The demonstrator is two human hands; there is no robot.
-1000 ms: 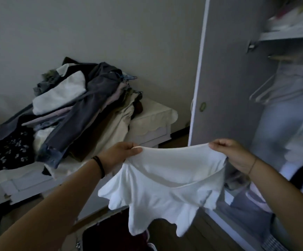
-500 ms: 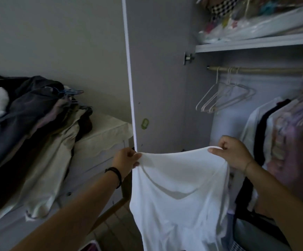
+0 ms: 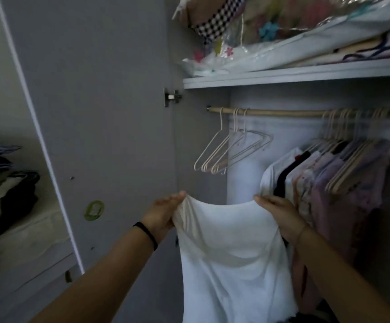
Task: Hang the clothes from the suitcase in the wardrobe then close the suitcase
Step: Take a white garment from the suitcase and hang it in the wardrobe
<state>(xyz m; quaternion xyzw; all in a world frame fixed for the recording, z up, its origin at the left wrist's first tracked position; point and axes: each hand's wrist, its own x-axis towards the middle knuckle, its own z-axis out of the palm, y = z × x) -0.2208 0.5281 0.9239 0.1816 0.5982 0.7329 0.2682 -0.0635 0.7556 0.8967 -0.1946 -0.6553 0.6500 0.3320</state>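
A white top hangs stretched between my two hands in front of the open wardrobe. My left hand grips its upper left edge, bunching the cloth. My right hand holds the upper right edge. Above the top, three empty pale hangers hang at the left end of the wooden rail. Several hung garments fill the right part of the rail. The suitcase is out of view.
The open wardrobe door stands to the left of my hands. A shelf above the rail carries bagged bedding. At the far left a pile of clothes lies on a white cabinet.
My view has swung right from the clothes pile to the wardrobe interior. Both hands have carried the white top closer to the rail, and my left hand has bunched its edge.
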